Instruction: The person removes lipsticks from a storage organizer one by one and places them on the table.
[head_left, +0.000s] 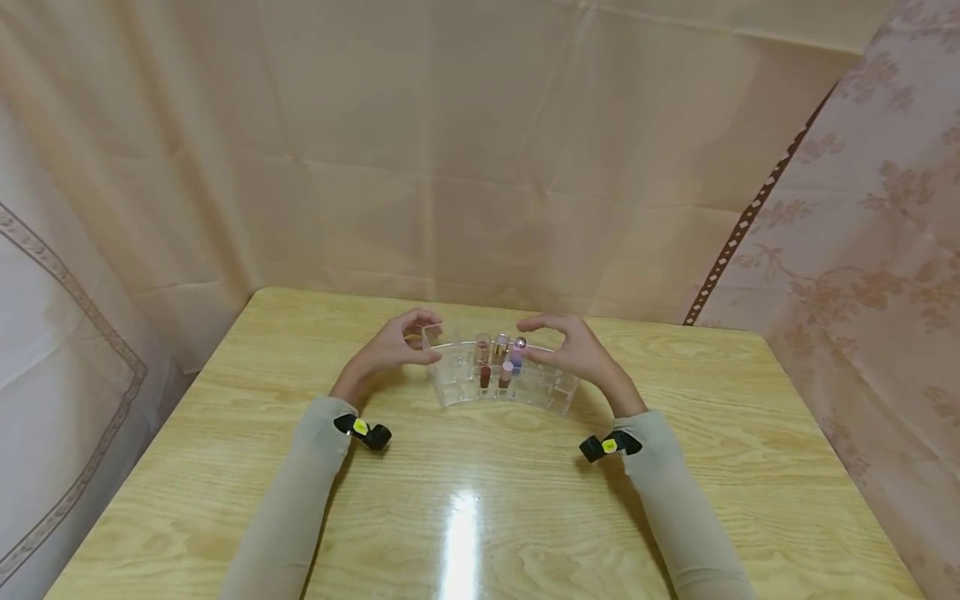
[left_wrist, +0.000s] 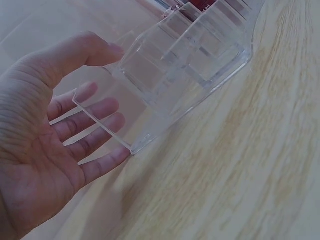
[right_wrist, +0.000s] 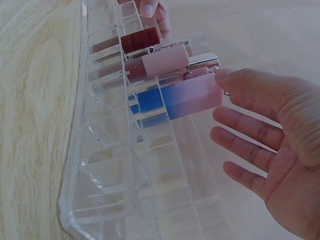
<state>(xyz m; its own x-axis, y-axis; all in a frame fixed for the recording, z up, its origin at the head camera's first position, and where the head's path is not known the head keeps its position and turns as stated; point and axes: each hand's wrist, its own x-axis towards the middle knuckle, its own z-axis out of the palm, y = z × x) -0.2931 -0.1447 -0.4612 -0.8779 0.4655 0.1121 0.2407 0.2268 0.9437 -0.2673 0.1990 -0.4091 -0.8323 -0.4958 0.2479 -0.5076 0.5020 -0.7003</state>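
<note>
Nearest are two pale sleeves [head_left: 281, 504] over the desk [head_left: 405, 483]. Beyond, between the left hand [head_left: 390, 344] and right hand [head_left: 573, 350], both grips wide, sits a clear curved organizer [head_left: 536, 387], long axis left-to-right. Five tubes [head_left: 485, 378] stand mid-organizer; the blue-pink tube [right_wrist: 197, 97] is just beside the right thumb.

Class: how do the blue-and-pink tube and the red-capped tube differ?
The blue-and-pink tube looks wider; the red-capped tube slimmer. The blue-and-pink tube stands in the back row, the red-capped tube in front. Both stand in the clear organizer.
</note>
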